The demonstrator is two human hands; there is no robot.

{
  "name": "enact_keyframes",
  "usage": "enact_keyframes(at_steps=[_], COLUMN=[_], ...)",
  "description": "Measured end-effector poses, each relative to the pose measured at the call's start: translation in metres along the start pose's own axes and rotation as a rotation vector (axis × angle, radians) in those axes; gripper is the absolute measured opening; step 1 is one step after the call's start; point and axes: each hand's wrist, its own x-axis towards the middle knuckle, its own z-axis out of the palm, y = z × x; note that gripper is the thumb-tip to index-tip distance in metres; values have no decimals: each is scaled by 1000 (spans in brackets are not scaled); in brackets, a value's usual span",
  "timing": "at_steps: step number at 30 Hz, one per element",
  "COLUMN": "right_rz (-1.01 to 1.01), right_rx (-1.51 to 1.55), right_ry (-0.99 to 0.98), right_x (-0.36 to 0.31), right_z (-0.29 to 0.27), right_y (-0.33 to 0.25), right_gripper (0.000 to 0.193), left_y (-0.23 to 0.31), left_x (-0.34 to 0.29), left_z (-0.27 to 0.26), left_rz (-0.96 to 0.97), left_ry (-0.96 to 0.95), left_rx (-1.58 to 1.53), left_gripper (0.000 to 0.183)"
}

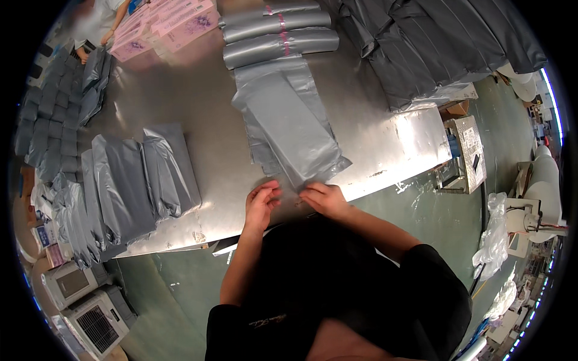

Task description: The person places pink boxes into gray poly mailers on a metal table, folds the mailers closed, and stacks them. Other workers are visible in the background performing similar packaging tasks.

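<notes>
A filled grey plastic mailing bag [292, 123] lies slantwise on the metal table in front of me, on top of flat grey bags [253, 141]. My right hand [325, 198] is closed at its near end, the fingertips pinching the bag's edge. My left hand [263, 203] is just left of that end, its fingers loosely curled and apart, with nothing visible in them. Beyond the bag, rolled bundles of grey bags [280, 48] with pink marks lie side by side across the table.
Packed grey bags stand at the left [120, 186], with more stacked behind them [51, 114]. Pink boxes [186, 24] sit at the far left, near another person's hand [107, 37]. A large dark grey pile [433, 48] fills the far right. The metal table's [385, 174] near edge runs before me.
</notes>
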Motion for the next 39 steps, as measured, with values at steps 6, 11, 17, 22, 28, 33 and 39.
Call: enact_keyframes(at_steps=[6, 11, 17, 22, 28, 33, 39], right_rz=[80, 56, 6, 127, 673, -144, -906], right_rx=[-40, 36, -67, -20, -288, -642, -433], right_ry=[-125, 33, 109, -91, -1546, -279, -312], right_x=[-17, 40, 27, -75, -283, -27, 59], right_z=[-14, 19, 33, -52, -216, -193, -126], right_y=[-1, -3, -10, -19, 58, 73, 108], right_gripper=[14, 21, 18, 16, 53, 59, 37], left_y=[-16, 29, 0, -18, -1, 60, 50], left_x=[11, 27, 19, 38, -10, -25, 5], left_z=[44, 67, 43, 13, -5, 33, 35], left_rz=[-6, 330, 231, 294, 431, 1527, 1522], left_ry=[-162, -110, 44, 163, 55, -224, -483], left_rx=[381, 227, 453, 579, 916, 2009, 2178], left_gripper=[52, 77, 63, 44, 38, 48, 29])
